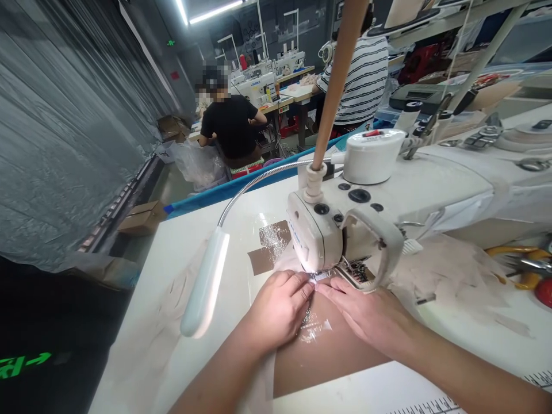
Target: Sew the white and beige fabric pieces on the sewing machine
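A white sewing machine (317, 236) stands over the table, its needle area lit and partly hidden by my fingers. My left hand (280, 305) is closed just left of the presser foot, fingertips pinching pale sheer fabric (287, 261). From the other side, my right hand (366, 310) comes in with its fingers pressed together, gripping the fabric's edge at the foot; its thumb is hidden. The two sets of fingertips nearly meet. Under both hands lies a brown, shiny-patched surface (332, 362) on the machine bed.
A gooseneck lamp (204, 287) leans over the white table (155, 276) at left. Crumpled sheer fabric (448, 276) lies right of the machine, near yellow-handled scissors (524, 264). Beyond the blue table edge, two people sit at other machines. A cardboard box (142, 217) is on the floor.
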